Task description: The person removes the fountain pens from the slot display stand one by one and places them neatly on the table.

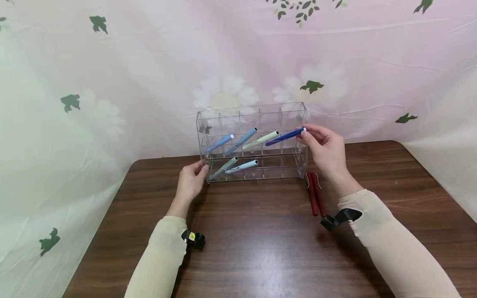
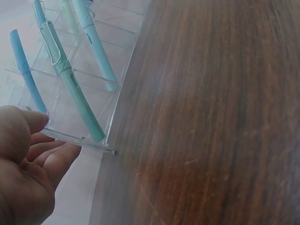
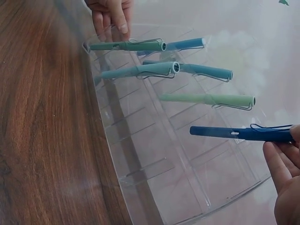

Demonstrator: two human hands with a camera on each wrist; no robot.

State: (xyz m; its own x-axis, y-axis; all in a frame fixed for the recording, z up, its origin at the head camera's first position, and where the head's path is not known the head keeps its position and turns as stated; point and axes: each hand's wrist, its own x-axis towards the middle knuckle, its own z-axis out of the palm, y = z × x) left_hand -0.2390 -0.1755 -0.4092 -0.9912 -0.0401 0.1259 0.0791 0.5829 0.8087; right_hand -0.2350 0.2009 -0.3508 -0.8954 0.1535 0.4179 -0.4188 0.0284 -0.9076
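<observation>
A clear acrylic pen rack (image 1: pixel 272 172) with two tiers of compartments stands at the back of the table. My left hand (image 1: pixel 191 181) grips its left side; the thumb and fingers (image 2: pixel 63 161) lie on either side of the clear panel. My right hand (image 1: pixel 328 151) pinches a dark blue pen (image 3: pixel 241 133) by its clip end. That pen slants over the upper tier's right part; whether its lower end sits inside a compartment, I cannot tell. Leaning in the upper tier are a blue pen (image 1: pixel 220 143), a teal-blue pen (image 1: pixel 241 141) and a pale green pen (image 1: pixel 261 140). The lower tier holds a green pen (image 2: pixel 77 96) and a light blue pen (image 1: pixel 242 166).
Two dark red pens (image 1: pixel 312 194) with clips lie side by side on the brown wooden table (image 1: pixel 253 248), right of the rack and near my right wrist. A patterned cloth (image 1: pixel 156 82) hangs right behind the rack.
</observation>
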